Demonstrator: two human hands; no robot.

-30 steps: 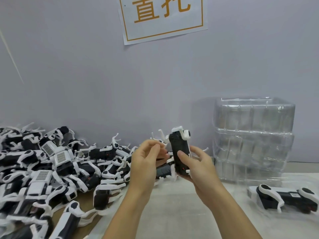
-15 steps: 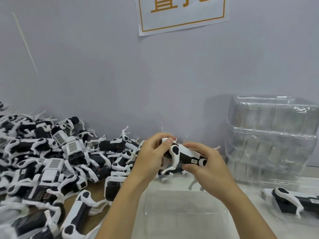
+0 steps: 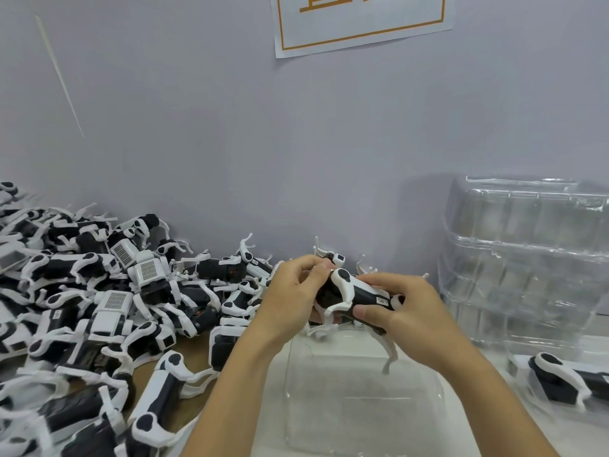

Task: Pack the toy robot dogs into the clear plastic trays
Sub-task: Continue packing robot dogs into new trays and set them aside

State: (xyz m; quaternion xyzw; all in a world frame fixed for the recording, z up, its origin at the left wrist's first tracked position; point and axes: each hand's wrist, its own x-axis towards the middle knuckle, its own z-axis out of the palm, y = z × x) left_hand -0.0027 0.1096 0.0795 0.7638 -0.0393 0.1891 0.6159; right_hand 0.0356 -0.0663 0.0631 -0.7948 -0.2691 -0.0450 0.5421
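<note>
Both hands on one toy robot dog (image 3: 354, 296), held in the air above the clear tray (image 3: 359, 400) that sits on the table straight ahead. Left hand (image 3: 293, 300) has fingers curled round the dog's left end, thumb on top. Right hand (image 3: 407, 308) grips the right end, thumb pressed on the black body just beside the small label. Dog lies roughly level, white leg piece facing up, thin white legs hanging down toward the tray; not touching it.

Pile of loose dogs (image 3: 99, 308) covers the table on the left, reaching the wall. Stack of clear trays (image 3: 527, 258) stands at the right against the wall. Another dog (image 3: 566, 379) lies on its side at the right edge; whether it sits in a tray I can't tell. White sign with orange border (image 3: 359, 21) on the wall up top, partly cut off.
</note>
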